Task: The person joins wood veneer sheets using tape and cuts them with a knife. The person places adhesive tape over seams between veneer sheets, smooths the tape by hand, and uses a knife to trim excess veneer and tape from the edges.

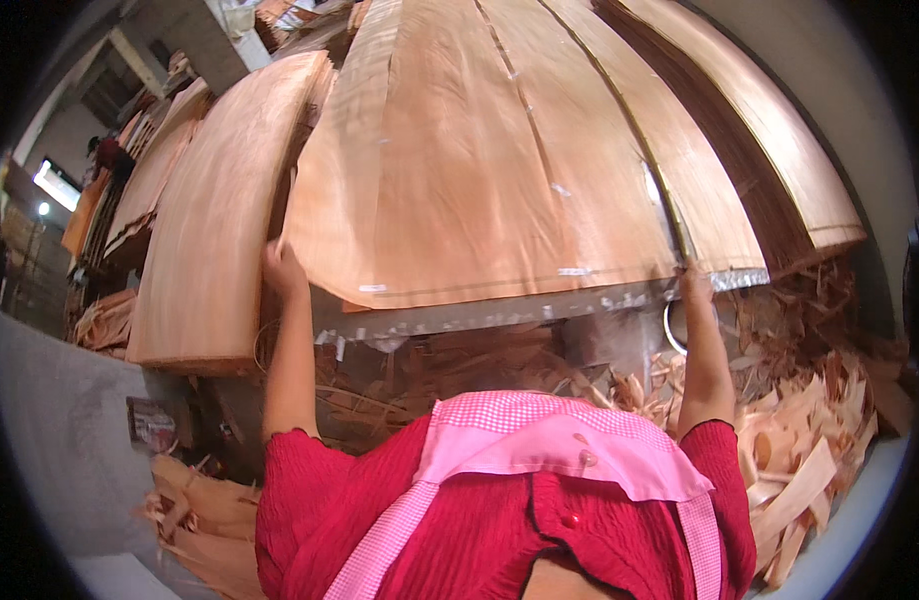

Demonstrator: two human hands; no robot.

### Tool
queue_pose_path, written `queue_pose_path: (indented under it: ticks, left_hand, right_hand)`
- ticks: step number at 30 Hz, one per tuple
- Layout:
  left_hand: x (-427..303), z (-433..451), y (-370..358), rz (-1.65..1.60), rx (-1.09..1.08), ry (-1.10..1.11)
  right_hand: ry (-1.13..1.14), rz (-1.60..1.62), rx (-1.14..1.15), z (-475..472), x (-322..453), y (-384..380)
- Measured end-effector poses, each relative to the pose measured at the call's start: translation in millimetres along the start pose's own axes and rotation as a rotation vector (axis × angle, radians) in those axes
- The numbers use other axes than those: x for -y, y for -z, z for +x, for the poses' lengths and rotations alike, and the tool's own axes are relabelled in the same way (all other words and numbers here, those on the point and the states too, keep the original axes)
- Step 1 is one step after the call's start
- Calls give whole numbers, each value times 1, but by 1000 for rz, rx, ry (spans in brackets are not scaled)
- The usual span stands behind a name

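Observation:
A wide sheet of wood veneer [459, 187] lies before me on a work table, with small white tape pieces along its near edge and seams. My left hand [283, 268] is closed at the sheet's left edge, where the veneer lifts and curves. A long, thin dark rod [639, 135] runs away from me across the veneer. My right hand [694, 285] is closed around its near end, just over the table's front edge. Motion blur hides the finger details of both hands.
Thick veneer stacks stand to the left [211, 202] and right [774, 135]. Tape bits cling to the table's front edge [459, 321]. Veneer scraps [797, 450] pile up on the floor below. At the far left, another person [110, 154] is near more stacked sheets.

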State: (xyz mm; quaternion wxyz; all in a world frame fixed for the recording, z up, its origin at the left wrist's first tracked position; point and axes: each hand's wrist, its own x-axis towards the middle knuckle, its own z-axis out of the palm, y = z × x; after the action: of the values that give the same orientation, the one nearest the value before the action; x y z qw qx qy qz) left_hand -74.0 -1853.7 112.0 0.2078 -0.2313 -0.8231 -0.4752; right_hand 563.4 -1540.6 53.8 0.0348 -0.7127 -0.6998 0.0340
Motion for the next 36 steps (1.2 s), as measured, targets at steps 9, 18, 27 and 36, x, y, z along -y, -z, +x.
queue_pose_path:
  ticks: [9, 18, 27, 36]
  left_hand:
    - [-269, -50, -96, 70, 8, -357]
    - [-366, -167, -188, -126, 313, -494]
    - [-362, -237, -194, -60, 569, -672]
    - [-327, -280, -164, -212, 618, -971]
  right_hand:
    - [559, 650, 138, 8, -32, -17]
    - [475, 1050, 445, -117, 22, -43]
    - [398, 1157, 828, -89, 39, -25]
    - [272, 1386, 723, 30, 152, 16]
